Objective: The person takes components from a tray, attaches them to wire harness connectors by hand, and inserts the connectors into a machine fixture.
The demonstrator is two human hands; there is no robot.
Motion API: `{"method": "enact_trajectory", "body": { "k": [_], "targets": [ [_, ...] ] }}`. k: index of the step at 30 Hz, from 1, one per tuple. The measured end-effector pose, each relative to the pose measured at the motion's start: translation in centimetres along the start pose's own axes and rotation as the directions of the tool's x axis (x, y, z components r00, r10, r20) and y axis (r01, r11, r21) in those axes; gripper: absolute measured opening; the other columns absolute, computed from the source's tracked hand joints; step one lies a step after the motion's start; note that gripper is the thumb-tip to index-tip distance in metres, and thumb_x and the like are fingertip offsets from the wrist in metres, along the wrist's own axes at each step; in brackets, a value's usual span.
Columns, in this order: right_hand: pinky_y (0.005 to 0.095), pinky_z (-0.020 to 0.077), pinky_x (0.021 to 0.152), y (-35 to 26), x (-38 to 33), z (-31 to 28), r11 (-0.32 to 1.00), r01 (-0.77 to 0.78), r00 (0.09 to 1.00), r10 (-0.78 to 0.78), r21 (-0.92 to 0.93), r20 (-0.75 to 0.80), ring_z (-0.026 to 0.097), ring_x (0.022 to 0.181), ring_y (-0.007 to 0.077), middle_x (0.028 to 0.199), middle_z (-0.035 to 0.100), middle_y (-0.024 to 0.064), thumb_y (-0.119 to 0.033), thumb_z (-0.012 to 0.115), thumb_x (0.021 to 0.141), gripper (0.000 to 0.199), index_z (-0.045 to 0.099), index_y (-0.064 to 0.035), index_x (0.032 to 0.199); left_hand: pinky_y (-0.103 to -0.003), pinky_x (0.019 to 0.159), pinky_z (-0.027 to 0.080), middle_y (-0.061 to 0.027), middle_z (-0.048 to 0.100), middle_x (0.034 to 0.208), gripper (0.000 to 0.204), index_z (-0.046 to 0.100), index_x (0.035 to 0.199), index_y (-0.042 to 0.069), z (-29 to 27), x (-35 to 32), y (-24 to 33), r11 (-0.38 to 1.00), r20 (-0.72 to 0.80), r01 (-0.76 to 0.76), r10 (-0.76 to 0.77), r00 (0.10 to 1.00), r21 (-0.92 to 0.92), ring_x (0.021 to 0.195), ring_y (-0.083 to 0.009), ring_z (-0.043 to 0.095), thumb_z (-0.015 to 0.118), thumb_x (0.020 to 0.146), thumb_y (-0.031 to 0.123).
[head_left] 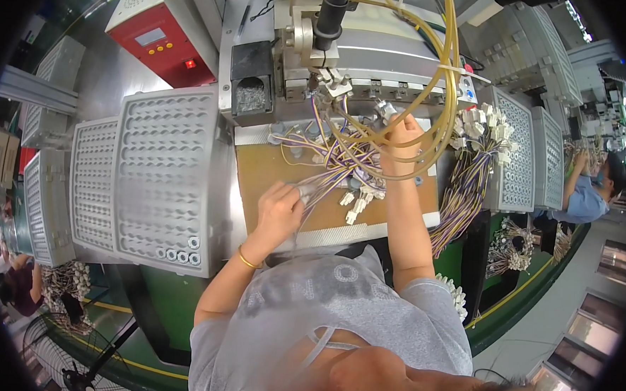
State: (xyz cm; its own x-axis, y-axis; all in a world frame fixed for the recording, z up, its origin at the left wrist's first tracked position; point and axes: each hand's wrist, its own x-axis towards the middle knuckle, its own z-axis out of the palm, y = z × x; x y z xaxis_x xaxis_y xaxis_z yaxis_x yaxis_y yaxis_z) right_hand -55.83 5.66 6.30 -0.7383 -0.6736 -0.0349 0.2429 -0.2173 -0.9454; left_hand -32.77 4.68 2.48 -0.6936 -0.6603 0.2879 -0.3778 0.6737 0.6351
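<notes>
My left hand (280,209) is closed around the near end of a bundle of thin purple, yellow and white wires (320,185). That bundle fans out over a tan work board (258,166), and white plastic connectors (355,206) on some wires lie at its near right. Up at the machine's front edge, my right hand (403,133) pinches a small grey part (385,110), whose exact kind I cannot make out. Just left of it, a metal fixture (331,83) with white pieces has wires hanging from it. Yellow tubes (443,82) loop down in front of my right hand and wrist.
Grey trays (163,188) stand at the left, one with several ring-shaped parts (182,256). A red control box (161,49) and a black bin (253,72) are behind. At the right hang wires with white connectors (483,130); a co-worker (589,192) sits beyond.
</notes>
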Motion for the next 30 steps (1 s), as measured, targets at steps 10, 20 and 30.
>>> {"method": "enact_trajectory", "body": {
  "k": [10,20,30],
  "targets": [
    [0.0273,0.0428,0.034,-0.5,0.2,2.6,0.997,-0.03,0.977,0.014,-0.069,-0.213,0.05,0.039,0.0177,0.056,0.04,0.0026,-0.005,0.049,0.075,0.009,0.045,0.0025,0.076,-0.031,0.049,0.042,-0.0092,0.054,0.063,0.021,0.064,0.082,0.004,-5.3,-0.4,1.4,0.999,0.048,0.048,-0.049,0.998,0.015,0.054,-0.0221,0.05,0.058,0.063,-0.002],
    [0.0251,0.0437,0.044,-1.0,-1.6,-2.1,0.381,0.559,0.826,-0.329,-0.737,0.457,0.058,0.053,0.0147,0.055,0.052,0.0038,-0.007,0.06,0.072,0.009,0.055,0.0,0.067,-0.022,0.049,0.043,-0.006,0.059,0.071,0.021,0.065,0.087,0.001,-8.5,-1.7,1.2,0.978,-0.213,0.206,-0.204,0.956,-0.011,0.056,-0.0118,0.052,0.061,0.067,-0.004],
    [0.0258,0.0438,0.052,-0.6,-8.3,4.0,0.65,0.68,0.537,-0.123,-0.341,0.835,0.057,0.06,0.0183,0.068,0.058,0.0099,0.001,0.061,0.07,0.011,0.059,0.0027,0.081,-0.022,0.064,0.042,-0.0033,0.062,0.084,0.023,0.06,0.1,0.0,-10.9,-5.3,-2.5,0.609,-0.137,0.652,-0.769,0.624,-0.451,0.07,-0.0079,0.052,0.058,0.079,0.006]
  ]
}}
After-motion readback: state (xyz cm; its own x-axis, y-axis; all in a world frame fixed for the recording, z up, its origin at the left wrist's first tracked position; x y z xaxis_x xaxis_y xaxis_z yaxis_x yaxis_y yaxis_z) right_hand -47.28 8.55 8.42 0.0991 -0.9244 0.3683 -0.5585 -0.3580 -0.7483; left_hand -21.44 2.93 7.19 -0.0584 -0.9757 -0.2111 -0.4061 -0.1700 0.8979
